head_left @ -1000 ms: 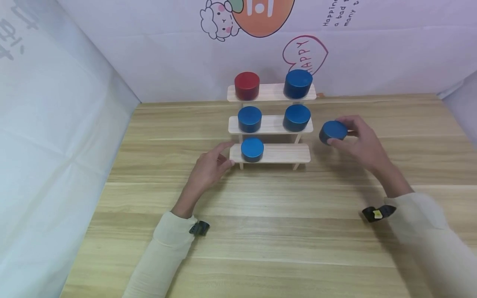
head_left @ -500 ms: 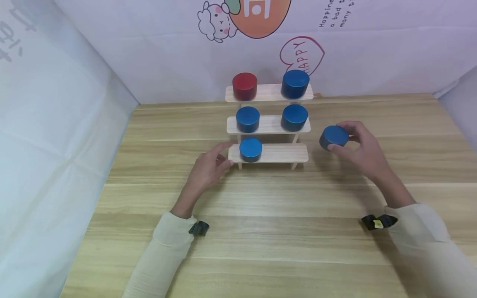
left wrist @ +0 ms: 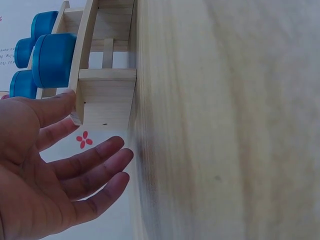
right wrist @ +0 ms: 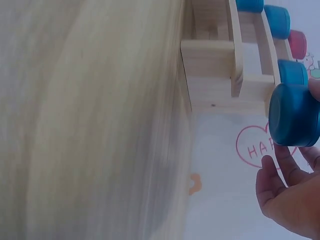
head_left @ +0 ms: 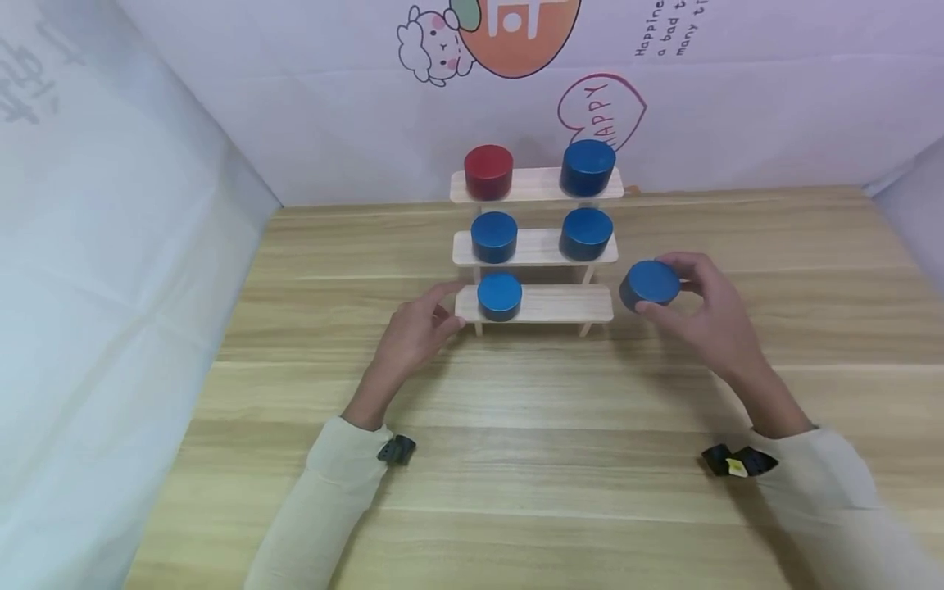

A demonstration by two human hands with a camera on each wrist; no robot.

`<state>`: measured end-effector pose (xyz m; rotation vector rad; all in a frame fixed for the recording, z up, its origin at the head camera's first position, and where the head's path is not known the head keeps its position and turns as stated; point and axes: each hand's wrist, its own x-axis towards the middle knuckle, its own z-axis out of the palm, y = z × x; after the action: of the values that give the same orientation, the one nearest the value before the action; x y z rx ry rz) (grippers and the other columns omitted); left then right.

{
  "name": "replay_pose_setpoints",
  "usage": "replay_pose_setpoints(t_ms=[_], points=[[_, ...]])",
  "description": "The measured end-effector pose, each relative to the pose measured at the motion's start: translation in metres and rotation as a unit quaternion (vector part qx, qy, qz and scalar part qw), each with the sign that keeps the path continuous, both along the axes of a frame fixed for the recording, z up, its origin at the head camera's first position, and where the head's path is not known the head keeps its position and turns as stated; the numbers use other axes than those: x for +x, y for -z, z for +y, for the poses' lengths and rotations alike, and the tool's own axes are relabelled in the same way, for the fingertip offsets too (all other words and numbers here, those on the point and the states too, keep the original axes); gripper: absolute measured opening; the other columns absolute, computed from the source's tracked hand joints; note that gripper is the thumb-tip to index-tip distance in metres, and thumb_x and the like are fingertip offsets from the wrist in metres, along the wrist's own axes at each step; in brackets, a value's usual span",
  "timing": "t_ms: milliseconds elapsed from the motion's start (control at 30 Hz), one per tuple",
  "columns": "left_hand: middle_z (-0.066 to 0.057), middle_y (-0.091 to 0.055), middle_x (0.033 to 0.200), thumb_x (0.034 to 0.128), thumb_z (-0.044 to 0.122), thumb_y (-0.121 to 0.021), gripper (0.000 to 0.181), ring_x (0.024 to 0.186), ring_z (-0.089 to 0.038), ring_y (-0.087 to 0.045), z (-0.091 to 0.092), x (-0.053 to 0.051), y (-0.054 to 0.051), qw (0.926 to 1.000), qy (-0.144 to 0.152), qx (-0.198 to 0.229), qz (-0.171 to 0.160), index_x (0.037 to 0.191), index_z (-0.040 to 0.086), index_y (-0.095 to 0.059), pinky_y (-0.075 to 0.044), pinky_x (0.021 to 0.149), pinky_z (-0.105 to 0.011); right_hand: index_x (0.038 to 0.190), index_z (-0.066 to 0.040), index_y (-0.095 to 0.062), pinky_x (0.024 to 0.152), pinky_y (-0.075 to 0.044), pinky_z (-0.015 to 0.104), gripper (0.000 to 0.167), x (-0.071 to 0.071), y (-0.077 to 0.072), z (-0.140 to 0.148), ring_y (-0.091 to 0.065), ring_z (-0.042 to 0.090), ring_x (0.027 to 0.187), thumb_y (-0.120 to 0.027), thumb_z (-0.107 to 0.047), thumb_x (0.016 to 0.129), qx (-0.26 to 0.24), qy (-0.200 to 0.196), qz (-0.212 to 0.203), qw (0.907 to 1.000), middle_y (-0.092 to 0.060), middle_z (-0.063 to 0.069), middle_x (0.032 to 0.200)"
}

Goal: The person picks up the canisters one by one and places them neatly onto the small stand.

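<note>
A three-step wooden display rack (head_left: 568,304) stands against the back cloth. My left hand (head_left: 413,329) pinches the left end of its lowest step between thumb and fingertips, the other fingers spread in the left wrist view. My right hand (head_left: 711,315) grips a round blue tin (head_left: 651,283) by its sides, in the air just right of the lowest step. On that step's left half sits another blue tin (head_left: 499,297). The middle step carries a left blue tin (head_left: 494,238) and a right one. A red tin (head_left: 488,173) and a blue tin (head_left: 587,169) occupy the top step.
The rack stands on a wood-grain table (head_left: 516,467). A white printed cloth (head_left: 332,123) hangs behind it, and a pale cloth (head_left: 96,287) slopes along the left side. Small dark devices are strapped at both sleeve cuffs.
The right hand has brought its blue tin nearer to me and slightly left, closer to the lowest step. The left hand has stayed at the rack's end.
</note>
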<state>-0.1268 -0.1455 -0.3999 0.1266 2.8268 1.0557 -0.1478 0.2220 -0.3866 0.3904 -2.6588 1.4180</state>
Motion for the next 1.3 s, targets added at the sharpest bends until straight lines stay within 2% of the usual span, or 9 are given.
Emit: replay_pose_setpoints(t_ms=[133, 200, 533, 967, 1300], points=[[-0.01, -0.068, 0.112, 0.0978, 0.019, -0.067, 0.055, 0.1, -0.024, -0.065, -0.002, 0.001, 0.0, 1.0, -0.004, -0.005, -0.002, 0.149, 0.02, -0.048, -0.055, 0.074, -0.04, 0.139, -0.004, -0.05, 0.094, -0.038, 0.059, 0.061, 0.004, 0.0, -0.008, -0.048, 0.033, 0.12, -0.078, -0.021, 0.088, 0.005, 0.001, -0.01, 0.9999, -0.053, 0.012, 0.135], [-0.01, -0.068, 0.112, 0.0978, 0.019, -0.068, 0.055, 0.1, -0.024, -0.065, -0.002, 0.001, 0.0, 1.0, -0.005, -0.006, -0.004, 0.149, 0.02, -0.048, -0.055, 0.074, -0.04, 0.139, -0.005, -0.05, 0.093, -0.037, 0.064, 0.062, 0.005, 0.0, -0.011, -0.048, 0.038, 0.121, -0.079, -0.021, 0.087, 0.001, -0.001, -0.011, 0.9999, -0.053, 0.014, 0.137], [-0.01, -0.068, 0.112, 0.0976, 0.019, -0.068, 0.056, 0.1, -0.024, -0.065, -0.002, 0.001, 0.002, 0.9999, -0.005, -0.012, -0.007, 0.149, 0.021, -0.048, -0.055, 0.073, -0.039, 0.134, -0.001, -0.054, 0.095, -0.039, 0.063, 0.061, 0.006, 0.005, -0.027, -0.051, 0.036, 0.12, -0.082, -0.022, 0.085, 0.005, -0.01, 0.021, 0.9997, -0.058, 0.015, 0.132], [-0.011, -0.069, 0.112, 0.0983, 0.02, -0.067, 0.055, 0.1, -0.025, -0.066, 0.0, 0.0, 0.0, 0.9999, -0.006, -0.014, -0.008, 0.15, 0.022, -0.047, -0.055, 0.073, -0.039, 0.132, -0.001, -0.055, 0.097, -0.039, 0.061, 0.064, 0.008, 0.001, -0.043, -0.05, 0.037, 0.121, -0.086, -0.024, 0.081, 0.022, -0.001, 0.027, 0.9994, -0.058, 0.016, 0.13], [-0.011, -0.069, 0.112, 0.0979, 0.02, -0.068, 0.055, 0.1, -0.025, -0.065, 0.002, -0.001, 0.0, 1.0, -0.002, -0.008, -0.002, 0.15, 0.022, -0.047, -0.055, 0.073, -0.039, 0.133, 0.0, -0.054, 0.097, -0.039, 0.062, 0.063, 0.005, 0.003, -0.053, -0.049, 0.04, 0.122, -0.083, -0.025, 0.084, 0.039, 0.001, 0.02, 0.999, -0.057, 0.018, 0.132]])
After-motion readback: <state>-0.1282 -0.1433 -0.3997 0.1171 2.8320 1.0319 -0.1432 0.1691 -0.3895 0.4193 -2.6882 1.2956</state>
